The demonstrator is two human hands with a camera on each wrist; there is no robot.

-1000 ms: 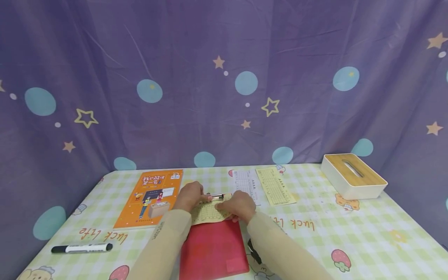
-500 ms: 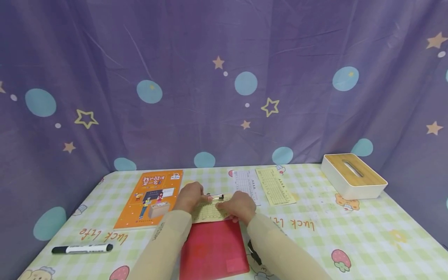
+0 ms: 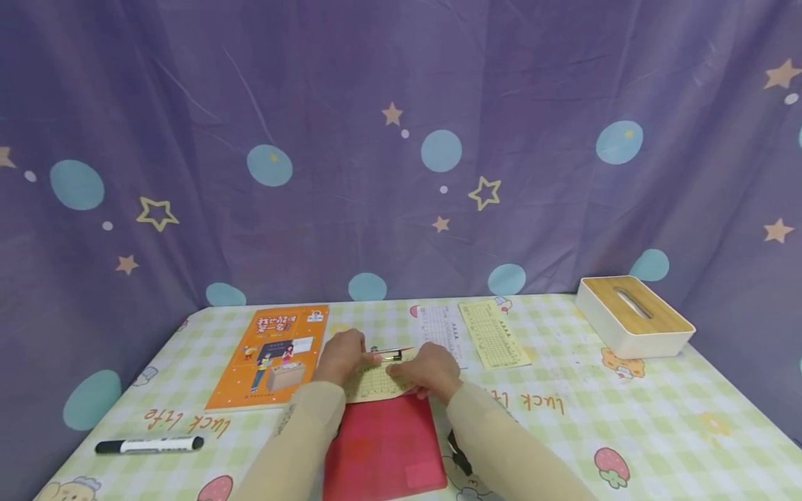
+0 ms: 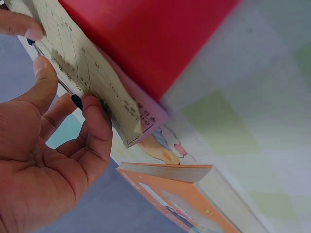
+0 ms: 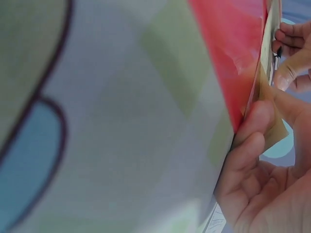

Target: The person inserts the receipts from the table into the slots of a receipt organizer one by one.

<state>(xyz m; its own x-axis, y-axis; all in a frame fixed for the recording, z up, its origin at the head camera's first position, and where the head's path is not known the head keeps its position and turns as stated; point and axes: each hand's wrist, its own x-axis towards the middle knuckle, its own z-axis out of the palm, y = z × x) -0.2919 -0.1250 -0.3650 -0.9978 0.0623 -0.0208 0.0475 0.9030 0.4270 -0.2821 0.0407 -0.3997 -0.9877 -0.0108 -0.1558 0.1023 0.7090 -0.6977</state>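
Barely anything has moved since the earlier frame: both hands stay at the metal clip (image 4: 76, 100), but a sliver of red (image 3: 406, 348) now shows just past it. From my head view, the yellow slip (image 3: 378, 386) lies over the far end of the red folder (image 3: 382, 445), my left hand (image 3: 342, 356) holding the clip and my right hand (image 3: 432, 371) pinching the slip, thumb on top. Only the left wrist camera gives me the pink sheet (image 4: 154, 114) beneath the slip, while the right wrist camera shows me a fingertip under its corner, beside the folder's edge.
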